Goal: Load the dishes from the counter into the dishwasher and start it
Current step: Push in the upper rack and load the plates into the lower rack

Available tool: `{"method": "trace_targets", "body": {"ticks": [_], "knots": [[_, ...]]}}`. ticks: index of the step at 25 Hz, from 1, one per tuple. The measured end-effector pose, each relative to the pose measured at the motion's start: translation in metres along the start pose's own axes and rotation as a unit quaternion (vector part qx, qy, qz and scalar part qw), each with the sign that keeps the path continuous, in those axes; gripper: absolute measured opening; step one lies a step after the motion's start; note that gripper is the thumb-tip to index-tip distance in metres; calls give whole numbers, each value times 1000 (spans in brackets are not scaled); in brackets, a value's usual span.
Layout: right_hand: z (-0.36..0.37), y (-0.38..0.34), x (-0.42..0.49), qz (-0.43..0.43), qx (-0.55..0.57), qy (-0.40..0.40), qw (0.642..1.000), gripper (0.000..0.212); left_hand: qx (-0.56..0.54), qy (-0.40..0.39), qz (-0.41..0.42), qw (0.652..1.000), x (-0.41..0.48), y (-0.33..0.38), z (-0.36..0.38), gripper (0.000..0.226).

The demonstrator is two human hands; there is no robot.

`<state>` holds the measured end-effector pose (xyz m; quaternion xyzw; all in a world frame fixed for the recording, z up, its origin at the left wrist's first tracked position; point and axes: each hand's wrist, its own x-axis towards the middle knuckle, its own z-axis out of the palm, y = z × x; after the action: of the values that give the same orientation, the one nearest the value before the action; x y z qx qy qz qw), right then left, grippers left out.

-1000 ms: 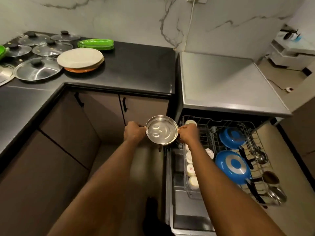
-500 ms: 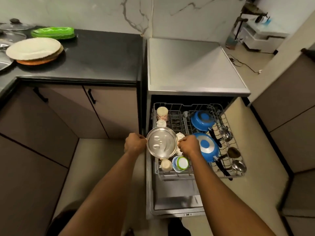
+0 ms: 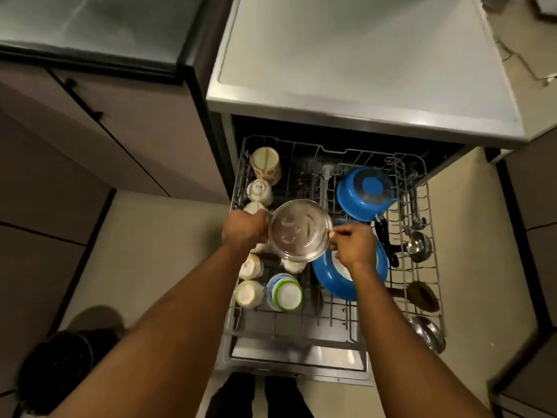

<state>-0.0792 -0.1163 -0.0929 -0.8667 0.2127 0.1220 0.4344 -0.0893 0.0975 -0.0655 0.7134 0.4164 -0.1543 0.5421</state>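
Note:
I hold a round steel plate (image 3: pixel 298 231) over the pulled-out dishwasher rack (image 3: pixel 420 254). My left hand (image 3: pixel 244 229) grips its left rim and my right hand (image 3: pixel 355 247) pinches its right rim. The plate hovers above the rack's middle, over upturned cups (image 3: pixel 259 191). Right of it sit a small blue pan (image 3: pixel 365 193) and a larger blue pan (image 3: pixel 330 280), partly under my right hand. The dishwasher's steel top (image 3: pixel 358 55) lies beyond the rack.
More upturned cups (image 3: pixel 248 293) and a white bowl with a green band (image 3: pixel 284 292) fill the rack's left side. Ladles (image 3: pixel 419 245) lie along its right edge. The open dishwasher door (image 3: pixel 298 356) is below. The black counter (image 3: pixel 90 28) and brown cabinets are at left.
I have stepped right and leaned over the dishwasher. Both hands carried the steel plate from in front of the cabinets to above the rack. The counter's dishes have left the view.

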Motion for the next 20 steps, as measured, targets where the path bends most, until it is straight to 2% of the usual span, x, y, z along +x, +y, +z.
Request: {"method": "trace_targets", "body": {"ticks": [3,6,7,9,11,13,17,20], "knots": [[19,5,35,-23,74,39,996,14,20,37,8,999,49,7,29,76],[39,8,73,-20,142,52,988,13,-14,40,10,999,73,19,48,62],[45,8,84,-10,161,59,985,22,-26,34,7,999,82,21,51,53],[56,7,104,-1,204,58,977,54,-37,33,13,999,100,24,56,42],[63,1,117,-5,224,46,974,73,-36,59,21,997,114,28,58,45],[66,-4,127,-7,226,35,973,70,-38,74,38,996,124,29,61,44],[61,-14,129,33,245,29,969,49,-78,88,59,991,117,22,67,21],[59,-14,126,46,288,11,956,47,-84,98,95,987,110,16,70,19]]}}
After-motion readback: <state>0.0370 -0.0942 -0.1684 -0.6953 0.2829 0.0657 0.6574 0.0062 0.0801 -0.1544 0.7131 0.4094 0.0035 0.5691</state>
